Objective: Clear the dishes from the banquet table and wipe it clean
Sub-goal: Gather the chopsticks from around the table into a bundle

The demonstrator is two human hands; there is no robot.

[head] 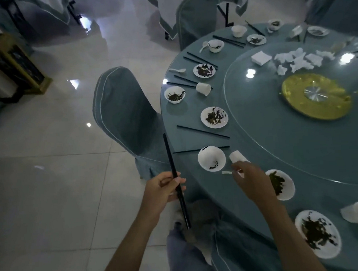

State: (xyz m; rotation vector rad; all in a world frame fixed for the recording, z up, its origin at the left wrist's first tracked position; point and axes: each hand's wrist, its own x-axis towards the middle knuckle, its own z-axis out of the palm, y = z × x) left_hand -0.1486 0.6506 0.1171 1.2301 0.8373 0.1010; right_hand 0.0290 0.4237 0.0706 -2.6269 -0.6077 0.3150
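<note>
Left hand fingers curled round black chopsticks, right hand fingers pinching white spoon.

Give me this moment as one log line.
left hand: holds black chopsticks | right hand: at white spoon beside bowl, grip unclear | table: plates, loose chopsticks not yet cleared

My left hand, gripping black chopsticks, hangs over open floor off the table edge, with room all round. My right hand, pinching a white spoon, sits in a tight pocket: bowl just left, tipped cup ahead, plate close right. A covered chair crowds the rim ahead-left. A stray stick lies across beyond the bowl.
</note>
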